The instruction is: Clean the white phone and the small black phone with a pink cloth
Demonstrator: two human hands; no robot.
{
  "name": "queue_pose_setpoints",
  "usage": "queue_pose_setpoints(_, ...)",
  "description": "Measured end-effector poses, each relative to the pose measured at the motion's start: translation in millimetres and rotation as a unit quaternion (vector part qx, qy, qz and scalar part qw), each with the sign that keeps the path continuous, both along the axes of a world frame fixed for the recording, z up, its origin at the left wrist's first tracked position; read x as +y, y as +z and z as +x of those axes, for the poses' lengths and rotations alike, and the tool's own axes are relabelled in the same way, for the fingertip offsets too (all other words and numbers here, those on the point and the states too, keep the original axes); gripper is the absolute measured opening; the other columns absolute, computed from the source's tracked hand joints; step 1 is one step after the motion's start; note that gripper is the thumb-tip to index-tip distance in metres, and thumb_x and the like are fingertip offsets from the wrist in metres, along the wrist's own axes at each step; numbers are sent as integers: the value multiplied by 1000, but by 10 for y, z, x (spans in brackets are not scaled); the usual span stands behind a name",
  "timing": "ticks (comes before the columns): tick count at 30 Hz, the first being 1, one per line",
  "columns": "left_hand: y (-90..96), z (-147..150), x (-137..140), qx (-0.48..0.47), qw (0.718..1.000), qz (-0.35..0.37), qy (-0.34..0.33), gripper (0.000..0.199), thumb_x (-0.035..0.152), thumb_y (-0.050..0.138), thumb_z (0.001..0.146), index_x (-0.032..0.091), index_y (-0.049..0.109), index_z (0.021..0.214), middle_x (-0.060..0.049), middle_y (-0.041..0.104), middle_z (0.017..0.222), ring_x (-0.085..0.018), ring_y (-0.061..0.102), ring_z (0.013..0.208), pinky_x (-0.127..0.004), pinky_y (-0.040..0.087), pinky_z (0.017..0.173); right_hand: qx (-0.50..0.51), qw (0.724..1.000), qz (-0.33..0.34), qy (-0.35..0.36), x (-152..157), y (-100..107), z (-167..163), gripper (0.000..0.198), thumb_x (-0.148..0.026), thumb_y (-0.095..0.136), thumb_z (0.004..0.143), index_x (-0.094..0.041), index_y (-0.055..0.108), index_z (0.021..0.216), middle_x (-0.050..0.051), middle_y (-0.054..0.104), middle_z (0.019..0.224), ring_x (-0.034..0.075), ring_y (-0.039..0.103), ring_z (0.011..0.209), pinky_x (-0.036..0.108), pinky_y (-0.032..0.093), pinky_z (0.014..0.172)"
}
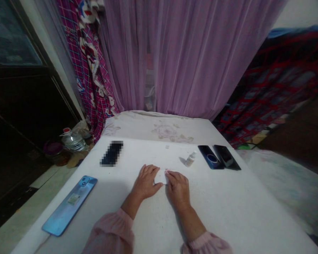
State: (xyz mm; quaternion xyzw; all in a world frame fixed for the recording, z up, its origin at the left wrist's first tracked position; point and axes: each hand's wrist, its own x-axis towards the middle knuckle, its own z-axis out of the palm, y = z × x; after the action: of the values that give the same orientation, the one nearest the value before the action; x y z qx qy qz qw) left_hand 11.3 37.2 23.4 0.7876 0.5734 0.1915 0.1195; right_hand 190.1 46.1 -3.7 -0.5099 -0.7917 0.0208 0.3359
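Note:
In the head view, a small white flat object [160, 177] lies on the white-covered table between my hands. My left hand [146, 182] steadies it, with the fingers along its far left side and the thumb at its near edge. A small pinkish piece [166, 171], too small to name, shows at the fingertips of my right hand [178, 187], which pinches it against the object's right end. The right hand's other fingers are curled and partly hidden. A small white bottle with a cap [190, 159] stands just beyond the right hand.
A blue phone [70, 206] with a cable lies at the left. Farther back is a pixelated dark rectangular item [111, 153]. Two dark phones, one blue [211, 157] and one black [227, 157], lie at the right. A small pale square [167, 146] sits farther back, before purple curtains [185, 56].

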Motion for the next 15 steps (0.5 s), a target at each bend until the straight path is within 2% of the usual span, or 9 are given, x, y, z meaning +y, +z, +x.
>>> queue_pose_setpoints(3, -30, -9, 4, 1, 1000, 5, 0, 55, 37, 64, 84, 21, 49, 134, -10, 56, 134, -27, 44, 132, -51, 19, 119, -1, 1000, 15, 11, -194, -44, 51, 42, -2, 52, 81, -23, 70, 113, 5, 71, 114, 20, 58, 104, 34, 37, 89)
queue_pose_setpoints(6, -68, -16, 2, 5, 1000, 13, -5, 53, 37, 63, 85, 21, 49, 134, -10, 55, 134, -27, 44, 132, -51, 19, 119, 4, 1000, 26, 9, -255, -60, 72, 39, -3, 55, 82, -24, 70, 111, 4, 72, 113, 20, 58, 104, 33, 37, 89)
queue_pose_setpoints(10, -110, -26, 4, 13, 1000, 16, -11, 53, 37, 60, 86, 23, 48, 135, -10, 55, 135, -27, 44, 133, -53, 20, 119, 0, 1000, -3, -1, -63, 28, 19, 35, -4, 58, 81, -25, 73, 105, 3, 73, 110, 19, 60, 101, 34, 37, 88)
queue_pose_setpoints(15, -145, -45, 33, 23, 1000, 13, -17, 53, 39, 61, 86, 23, 48, 136, -10, 54, 136, -27, 43, 134, -54, 20, 119, 19, 997, -51, -48, 224, 155, -83, 32, -4, 58, 81, -26, 76, 95, 2, 75, 102, 19, 62, 97, 35, 36, 87)
